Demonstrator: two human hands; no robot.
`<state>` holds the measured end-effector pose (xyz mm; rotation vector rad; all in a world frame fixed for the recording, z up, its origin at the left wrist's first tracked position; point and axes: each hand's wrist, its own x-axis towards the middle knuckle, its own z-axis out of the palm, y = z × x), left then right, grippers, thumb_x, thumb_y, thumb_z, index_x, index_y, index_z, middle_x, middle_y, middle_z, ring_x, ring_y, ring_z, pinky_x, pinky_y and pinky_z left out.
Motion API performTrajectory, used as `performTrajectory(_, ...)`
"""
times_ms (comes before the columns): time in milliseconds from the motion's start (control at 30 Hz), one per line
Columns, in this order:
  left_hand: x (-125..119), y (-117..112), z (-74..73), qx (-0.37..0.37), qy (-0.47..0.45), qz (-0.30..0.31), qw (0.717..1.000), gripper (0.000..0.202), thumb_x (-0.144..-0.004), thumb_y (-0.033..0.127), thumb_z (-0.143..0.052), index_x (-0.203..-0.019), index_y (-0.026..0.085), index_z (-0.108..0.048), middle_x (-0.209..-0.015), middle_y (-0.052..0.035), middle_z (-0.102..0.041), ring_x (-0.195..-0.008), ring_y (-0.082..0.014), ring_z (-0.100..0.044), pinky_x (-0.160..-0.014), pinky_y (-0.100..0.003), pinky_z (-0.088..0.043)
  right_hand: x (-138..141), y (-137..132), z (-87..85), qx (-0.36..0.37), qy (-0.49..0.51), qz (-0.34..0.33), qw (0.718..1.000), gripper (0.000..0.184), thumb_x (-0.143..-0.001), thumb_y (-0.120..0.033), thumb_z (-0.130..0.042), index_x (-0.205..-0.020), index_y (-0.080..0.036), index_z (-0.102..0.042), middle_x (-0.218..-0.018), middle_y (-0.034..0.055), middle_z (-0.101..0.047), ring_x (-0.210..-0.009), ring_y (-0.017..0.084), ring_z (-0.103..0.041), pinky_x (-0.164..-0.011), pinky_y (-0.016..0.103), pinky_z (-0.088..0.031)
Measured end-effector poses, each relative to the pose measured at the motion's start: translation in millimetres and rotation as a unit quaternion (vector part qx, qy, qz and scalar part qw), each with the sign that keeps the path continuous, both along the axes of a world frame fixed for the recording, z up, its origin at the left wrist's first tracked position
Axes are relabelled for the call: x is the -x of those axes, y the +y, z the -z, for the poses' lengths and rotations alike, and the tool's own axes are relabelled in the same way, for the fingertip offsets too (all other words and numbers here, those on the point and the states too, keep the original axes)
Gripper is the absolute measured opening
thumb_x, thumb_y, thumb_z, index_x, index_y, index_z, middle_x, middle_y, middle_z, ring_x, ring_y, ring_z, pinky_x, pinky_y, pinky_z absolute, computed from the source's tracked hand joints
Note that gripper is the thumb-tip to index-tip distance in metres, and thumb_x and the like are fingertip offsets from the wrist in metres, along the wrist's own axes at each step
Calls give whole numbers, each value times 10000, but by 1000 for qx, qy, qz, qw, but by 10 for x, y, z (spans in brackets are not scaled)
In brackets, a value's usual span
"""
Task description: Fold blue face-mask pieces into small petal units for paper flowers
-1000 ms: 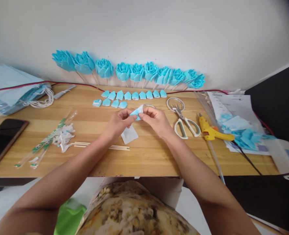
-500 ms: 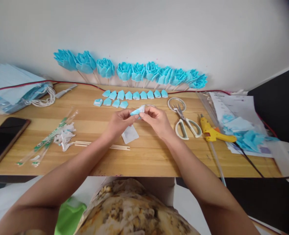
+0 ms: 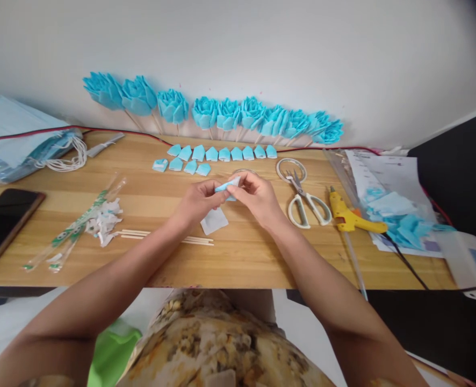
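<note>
Between my two hands is a small folded piece of blue fabric (image 3: 226,186), pale on one side. My left hand (image 3: 200,201) pinches its left end, and my right hand (image 3: 256,196) pinches the right end with thumb and fingers. Just below them a whitish square of fabric (image 3: 214,221) lies on the wooden table (image 3: 254,263). Beyond my hands, folded blue petals (image 3: 224,155) lie in two rows. Part of a ring-shaped roll (image 3: 245,171) shows behind my right fingers.
Several blue fabric flowers (image 3: 228,114) on sticks lean on the wall. Scissors (image 3: 308,204), a tape roll (image 3: 291,170) and a yellow glue gun (image 3: 353,217) lie right. Left are wooden sticks (image 3: 197,240), white scraps (image 3: 104,217), a phone (image 3: 8,226) and bagged blue sheets (image 3: 20,140).
The blue piece has turned a little between my fingers, and more of a folded blue edge shows. Both hands stay almost in place; the view has shifted slightly.
</note>
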<state>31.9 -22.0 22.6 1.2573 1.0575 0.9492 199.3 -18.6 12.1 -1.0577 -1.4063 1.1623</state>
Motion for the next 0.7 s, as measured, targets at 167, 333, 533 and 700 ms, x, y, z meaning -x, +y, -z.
performTrajectory(167, -9, -19, 7, -3, 11, 14, 1000, 273, -719, 371, -723, -630, 182, -547, -552, 41, -501, -509, -81, -394, -507, -239, -282, 1, -10, 24, -40, -38, 34, 998, 126, -798, -330, -712, -834, -215, -675, -747, -21, -602, -678, 119, -533, -640, 269, -444)
performTrajectory(333, -7, -25, -13, -11, 12, 12, 1000, 270, -728, 363, -699, -624, 185, -525, -545, 41, -500, -515, -82, -389, -519, -239, -289, 4, -54, -35, -138, -124, 70, 980, 55, -846, -275, -683, -819, -228, -693, -780, -1, -667, -736, 147, -593, -710, 302, -487)
performTrajectory(533, 4, -17, -41, -14, 7, 7, 1000, 234, -730, 343, -683, -628, 182, -545, -536, 38, -510, -517, -85, -392, -539, -245, -314, -42, -54, -78, -273, -219, 66, 934, 108, -931, -278, -633, -897, -257, -734, -886, 25, -744, -865, 191, -659, -827, 369, -503)
performTrajectory(700, 20, -7, -25, 1, -19, -6, 1000, 230, -739, 345, -701, -639, 182, -573, -540, 30, -534, -525, -93, -427, -554, -251, -342, -75, -44, -121, -316, -241, 42, 917, 187, -961, -226, -574, -1008, -271, -749, -1016, 39, -777, -973, 206, -691, -902, 404, -510)
